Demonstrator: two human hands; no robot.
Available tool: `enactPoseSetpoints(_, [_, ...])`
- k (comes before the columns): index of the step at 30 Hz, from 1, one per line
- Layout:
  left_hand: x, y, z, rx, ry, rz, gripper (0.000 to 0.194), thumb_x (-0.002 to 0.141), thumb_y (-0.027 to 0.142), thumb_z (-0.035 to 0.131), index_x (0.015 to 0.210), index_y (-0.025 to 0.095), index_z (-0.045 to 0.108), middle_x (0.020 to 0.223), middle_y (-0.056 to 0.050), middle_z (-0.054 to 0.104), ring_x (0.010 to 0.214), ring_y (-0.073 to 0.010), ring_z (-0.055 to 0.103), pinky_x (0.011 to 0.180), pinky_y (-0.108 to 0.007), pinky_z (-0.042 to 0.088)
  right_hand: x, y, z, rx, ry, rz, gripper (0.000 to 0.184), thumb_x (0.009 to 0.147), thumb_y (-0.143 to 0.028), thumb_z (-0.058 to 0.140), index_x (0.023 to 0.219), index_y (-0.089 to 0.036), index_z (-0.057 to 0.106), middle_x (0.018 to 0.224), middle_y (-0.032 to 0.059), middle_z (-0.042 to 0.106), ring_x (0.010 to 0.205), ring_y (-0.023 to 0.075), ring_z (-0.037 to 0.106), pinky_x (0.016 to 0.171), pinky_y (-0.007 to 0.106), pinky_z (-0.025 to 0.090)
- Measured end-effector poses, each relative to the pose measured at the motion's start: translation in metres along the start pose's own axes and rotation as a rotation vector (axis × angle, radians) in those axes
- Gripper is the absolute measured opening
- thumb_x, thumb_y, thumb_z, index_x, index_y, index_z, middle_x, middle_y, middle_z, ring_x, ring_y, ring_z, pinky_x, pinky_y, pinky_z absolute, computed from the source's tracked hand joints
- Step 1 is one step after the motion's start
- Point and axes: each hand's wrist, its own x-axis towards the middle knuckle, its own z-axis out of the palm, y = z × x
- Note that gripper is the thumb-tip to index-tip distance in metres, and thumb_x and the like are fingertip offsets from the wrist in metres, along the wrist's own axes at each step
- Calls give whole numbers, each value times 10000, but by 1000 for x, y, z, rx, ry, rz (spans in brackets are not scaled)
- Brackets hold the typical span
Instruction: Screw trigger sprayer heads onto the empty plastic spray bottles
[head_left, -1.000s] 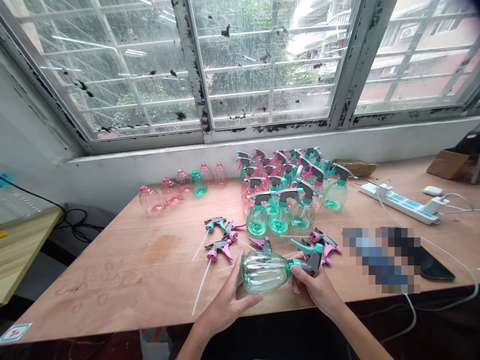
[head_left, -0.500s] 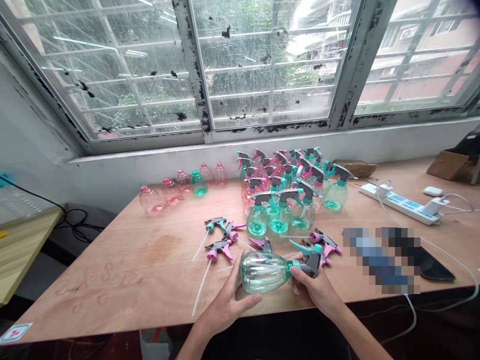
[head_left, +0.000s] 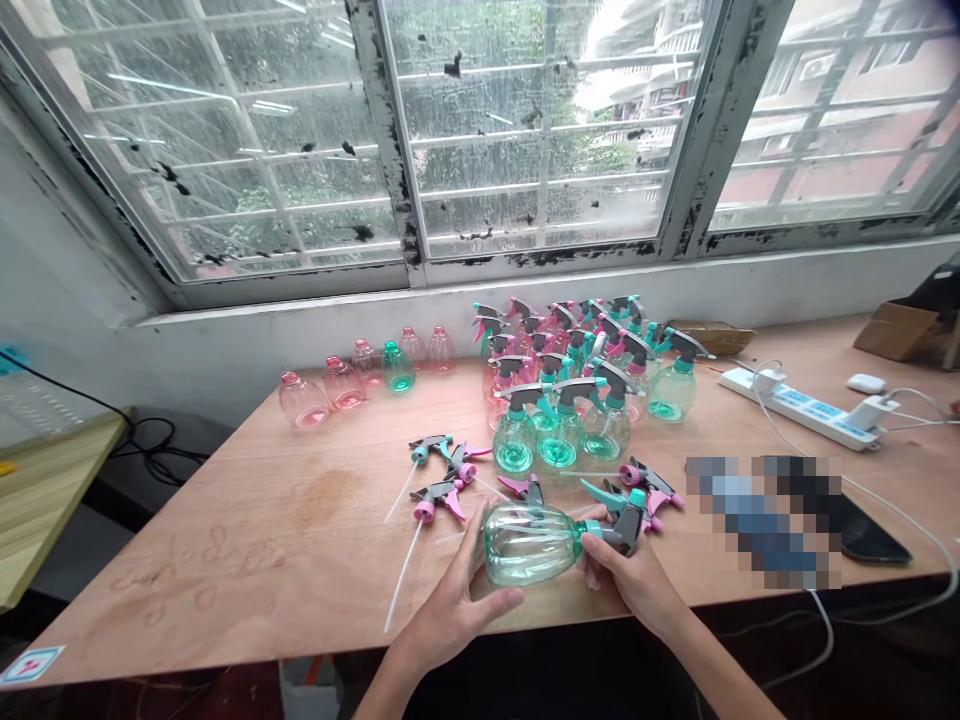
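A clear green spray bottle (head_left: 531, 545) lies on its side in the air above the table's front edge, its neck to the right. My left hand (head_left: 466, 590) cups the bottle's base, with the thumb stretched along the near side. At the neck, my right hand (head_left: 619, 570) is closed around the teal collar of the grey-and-teal trigger sprayer (head_left: 626, 520), which sits on the bottle. Loose trigger sprayers lie beyond my hands: a pink one (head_left: 439, 498) with a white tube, a teal one (head_left: 430, 450), and several more to the right.
Several bottles with sprayers (head_left: 559, 440) stand grouped at the back. Pink bottles (head_left: 304, 400) and a green bottle (head_left: 399, 368) without sprayers stand along the wall at left. A power strip (head_left: 802, 405), cables and a black phone (head_left: 874, 530) lie at right.
Almost nothing differs. The bottle and the sprayer at its neck have shifted very slightly, with both hands staying in place on them.
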Motion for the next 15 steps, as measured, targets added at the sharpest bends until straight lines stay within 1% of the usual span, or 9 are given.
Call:
enactPoseSetpoints(2, [0,0,0,24,12,16,1091,878,356,788,1642,351,9,1723,-65,222,1587,-318,185,1298,-482,194,0,0,0,-3,6,9,289,884,-453,780,952,-202,653,614,-15,687,456,144,578,471,262,451])
enactPoseSetpoints(6, [-1,0,1,99,27,31,1065,921,344,741,1630,383,-52,1711,-61,263,1589,-291,190,1298,-468,190,0,-1,1,7,13,29,326,859,-486,791,931,-205,644,583,-17,676,439,145,567,460,266,458])
enactPoseSetpoints(9, [-2,0,0,90,31,7,1124,885,367,782,1632,365,-58,1742,-58,143,1603,-289,110,1307,-456,141,0,-1,1,28,-4,33,320,857,-476,794,922,-204,639,580,-22,670,443,144,572,451,257,461])
enactPoseSetpoints(11, [-1,-1,-1,46,32,-14,1147,865,426,791,1638,336,-53,1749,-68,75,1605,-303,83,1308,-470,119,0,-1,1,31,-16,35,311,862,-464,795,927,-204,636,595,-18,684,454,144,583,456,253,468])
enactPoseSetpoints(13, [-1,-2,-1,13,25,-27,1104,882,475,757,1646,305,-22,1745,-90,103,1598,-320,125,1303,-495,136,-1,0,0,28,-32,33,298,873,-450,790,936,-206,631,607,-16,697,471,145,595,469,250,476])
enactPoseSetpoints(15, [-1,-3,-2,11,17,-28,1069,886,459,757,1649,299,24,1735,-96,160,1585,-331,188,1297,-506,163,-1,0,-2,20,-51,29,284,889,-441,779,941,-207,627,597,-20,695,479,144,597,480,248,480])
